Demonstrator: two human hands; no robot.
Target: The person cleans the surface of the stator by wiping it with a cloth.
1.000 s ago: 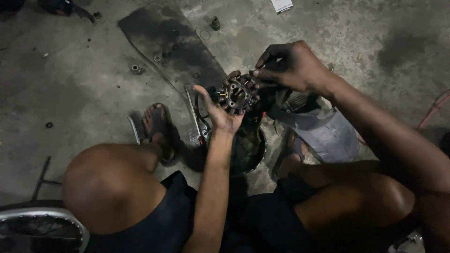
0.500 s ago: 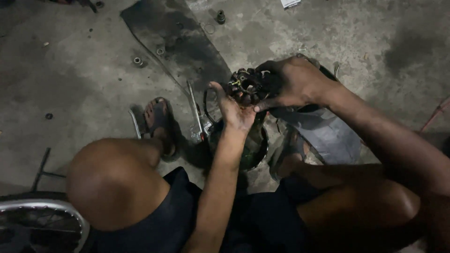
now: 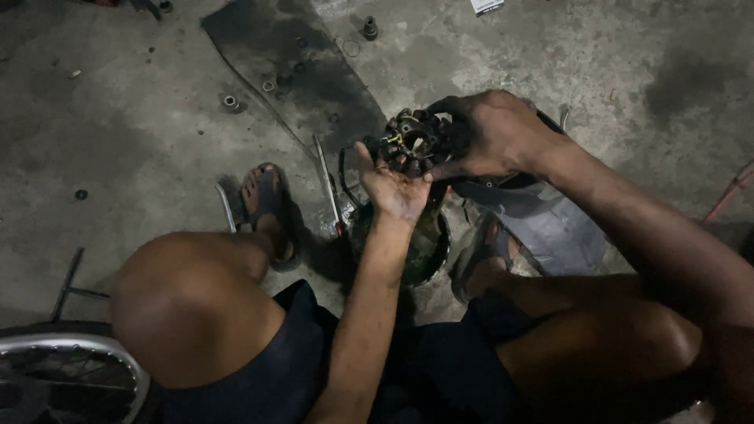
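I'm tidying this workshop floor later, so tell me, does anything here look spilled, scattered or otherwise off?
Yes. A dark oily stain spreads over the concrete floor, with loose washers and a small nut scattered on and beside it. The left hand is smeared with grease as both hands hold the round coil part, the right hand gripping its side.

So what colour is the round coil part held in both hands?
Dark brown-black coil part with a small yellow bit; head view, the only one.
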